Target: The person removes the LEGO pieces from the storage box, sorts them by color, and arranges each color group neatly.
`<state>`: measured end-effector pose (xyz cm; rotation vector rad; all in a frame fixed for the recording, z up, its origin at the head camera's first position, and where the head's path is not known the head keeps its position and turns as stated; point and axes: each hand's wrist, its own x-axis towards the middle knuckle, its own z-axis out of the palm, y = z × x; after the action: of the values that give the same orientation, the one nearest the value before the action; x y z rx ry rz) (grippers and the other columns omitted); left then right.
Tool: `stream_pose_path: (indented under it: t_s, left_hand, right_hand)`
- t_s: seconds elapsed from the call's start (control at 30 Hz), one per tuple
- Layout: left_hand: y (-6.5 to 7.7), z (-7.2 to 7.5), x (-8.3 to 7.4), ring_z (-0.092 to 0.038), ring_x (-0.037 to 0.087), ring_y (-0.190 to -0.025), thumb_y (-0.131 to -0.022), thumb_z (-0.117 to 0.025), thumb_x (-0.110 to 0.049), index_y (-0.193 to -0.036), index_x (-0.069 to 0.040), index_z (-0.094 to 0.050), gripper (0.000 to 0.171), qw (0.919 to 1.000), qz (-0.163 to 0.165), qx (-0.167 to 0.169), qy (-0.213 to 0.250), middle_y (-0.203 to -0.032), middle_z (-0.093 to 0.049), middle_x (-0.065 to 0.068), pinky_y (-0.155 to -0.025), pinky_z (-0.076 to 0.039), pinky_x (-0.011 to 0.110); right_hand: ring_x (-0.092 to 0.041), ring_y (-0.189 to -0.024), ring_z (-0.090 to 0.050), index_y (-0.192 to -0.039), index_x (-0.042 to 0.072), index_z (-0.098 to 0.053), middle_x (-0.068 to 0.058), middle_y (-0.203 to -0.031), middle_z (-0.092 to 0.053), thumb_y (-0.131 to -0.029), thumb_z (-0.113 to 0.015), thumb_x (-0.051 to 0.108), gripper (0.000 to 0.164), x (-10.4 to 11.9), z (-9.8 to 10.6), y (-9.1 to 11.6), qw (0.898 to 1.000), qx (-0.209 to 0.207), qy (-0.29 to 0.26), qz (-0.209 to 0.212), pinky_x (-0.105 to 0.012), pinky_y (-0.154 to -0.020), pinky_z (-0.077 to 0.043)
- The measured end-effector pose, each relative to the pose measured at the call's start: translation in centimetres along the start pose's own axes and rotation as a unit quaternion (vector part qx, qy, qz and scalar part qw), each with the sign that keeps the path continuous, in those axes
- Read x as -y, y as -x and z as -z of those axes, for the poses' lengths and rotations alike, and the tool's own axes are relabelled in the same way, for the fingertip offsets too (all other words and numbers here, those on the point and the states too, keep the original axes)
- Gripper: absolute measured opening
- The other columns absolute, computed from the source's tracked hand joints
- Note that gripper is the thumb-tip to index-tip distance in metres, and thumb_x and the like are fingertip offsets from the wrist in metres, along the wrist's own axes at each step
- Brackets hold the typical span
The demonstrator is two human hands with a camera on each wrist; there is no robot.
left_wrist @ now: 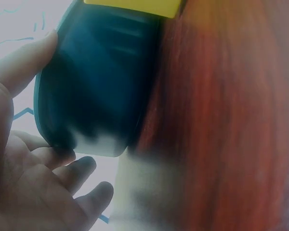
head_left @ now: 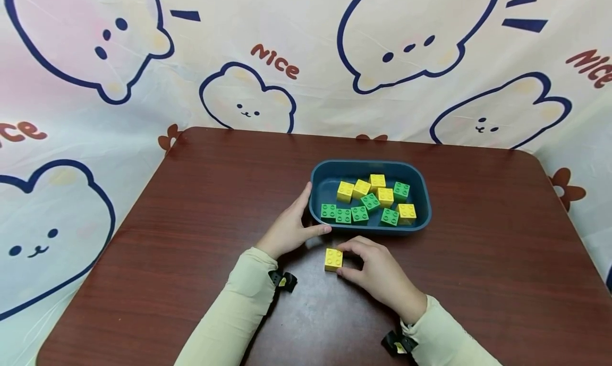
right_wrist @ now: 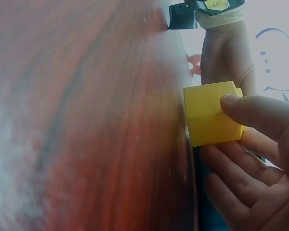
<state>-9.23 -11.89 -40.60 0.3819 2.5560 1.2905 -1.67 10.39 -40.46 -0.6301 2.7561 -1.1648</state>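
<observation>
My right hand point(head_left: 382, 273) pinches a yellow toy building brick point(head_left: 333, 260) between thumb and fingers, just in front of the blue tray point(head_left: 315, 217). The brick is upright, studs on top, at or very near the tabletop; in the right wrist view the thumb presses one side of the yellow brick point(right_wrist: 212, 115). My left hand point(head_left: 291, 225) rests against the tray's near left corner, thumb stretched along the front rim and fingers at the left end. Inside the tray lie several yellow bricks point(head_left: 384, 197) and several green bricks point(head_left: 359, 214).
The brown wooden table point(head_left: 201, 206) extends around the tray on all sides. Behind it hangs a pale cloth point(head_left: 315, 26) printed with bear faces. Black straps with small devices point(head_left: 284, 282) sit on both wrists over pale sleeves.
</observation>
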Motion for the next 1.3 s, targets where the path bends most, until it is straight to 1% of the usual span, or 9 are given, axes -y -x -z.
stream_pose_path:
  t_s: [0.37, 0.57, 0.9, 1.07, 1.2, 1.3]
  left_hand:
    - [0.03, -0.08, 0.08, -0.019, 0.018, -0.151, -0.087, -0.078, -0.044, -0.163, -0.02, -0.003, 0.11, 1.0, 0.002, 0.0, 0.002, -0.167, -0.011, -0.003, -0.12, -0.024, 0.046]
    - [0.09, 0.0, -0.05, -0.019, 0.017, -0.151, -0.087, -0.078, -0.046, -0.163, -0.021, -0.003, 0.11, 1.0, 0.008, 0.001, -0.004, -0.167, -0.011, -0.004, -0.12, -0.024, 0.045]
    - [0.03, -0.09, -0.01, -0.019, 0.017, -0.151, -0.087, -0.078, -0.043, -0.163, -0.022, -0.002, 0.109, 1.0, 0.004, 0.0, 0.0, -0.167, -0.012, -0.003, -0.12, -0.024, 0.046]
    - [0.04, -0.16, 0.04, -0.019, 0.018, -0.151, -0.087, -0.079, -0.043, -0.163, -0.022, -0.003, 0.109, 1.0, 0.004, 0.0, 0.003, -0.167, -0.012, -0.002, -0.12, -0.024, 0.047]
    - [0.04, -0.14, 0.04, -0.019, 0.018, -0.151, -0.087, -0.079, -0.044, -0.163, -0.022, -0.003, 0.11, 1.0, 0.004, -0.001, 0.002, -0.167, -0.012, -0.003, -0.12, -0.024, 0.047]
    - [0.03, -0.13, 0.08, -0.019, 0.018, -0.151, -0.087, -0.078, -0.045, -0.163, -0.023, -0.002, 0.11, 1.0, 0.004, 0.0, 0.001, -0.167, -0.012, -0.003, -0.12, -0.024, 0.047]
  right_hand:
    - [-0.008, -0.101, -0.063, -0.113, 0.02, -0.073, 0.013, -0.108, -0.065, -0.08, -0.086, 0.017, 0.036, -0.24, -0.12, 0.08, 1.0, 0.006, -0.001, -0.008, -0.036, -0.088, -0.055]
    - [-0.008, -0.101, -0.063, -0.113, 0.02, -0.072, 0.013, -0.108, -0.065, -0.081, -0.086, 0.017, 0.036, -0.26, -0.15, 0.05, 1.0, 0.011, -0.003, -0.015, -0.036, -0.088, -0.055]
    - [-0.008, -0.101, -0.063, -0.115, 0.021, -0.071, 0.013, -0.109, -0.065, -0.081, -0.086, 0.017, 0.038, -0.17, -0.1, 0.07, 1.0, 0.016, -0.002, -0.026, -0.037, -0.088, -0.054]
    - [-0.009, -0.102, -0.063, -0.116, 0.019, -0.072, 0.013, -0.11, -0.065, -0.08, -0.087, 0.019, 0.04, -0.16, -0.01, 0.11, 1.0, 0.008, 0.001, -0.019, -0.037, -0.089, -0.055]
    - [-0.011, -0.105, -0.064, -0.117, 0.016, -0.071, 0.009, -0.112, -0.066, -0.08, -0.087, 0.02, 0.04, -0.13, 0.11, 0.13, 1.0, 0.003, 0.003, -0.01, -0.039, -0.09, -0.054]
    - [-0.011, -0.106, -0.063, -0.118, 0.015, -0.071, 0.007, -0.114, -0.067, -0.081, -0.087, 0.021, 0.04, -0.01, 0.25, 0.16, 1.0, 0.003, 0.002, -0.01, -0.039, -0.09, -0.054]
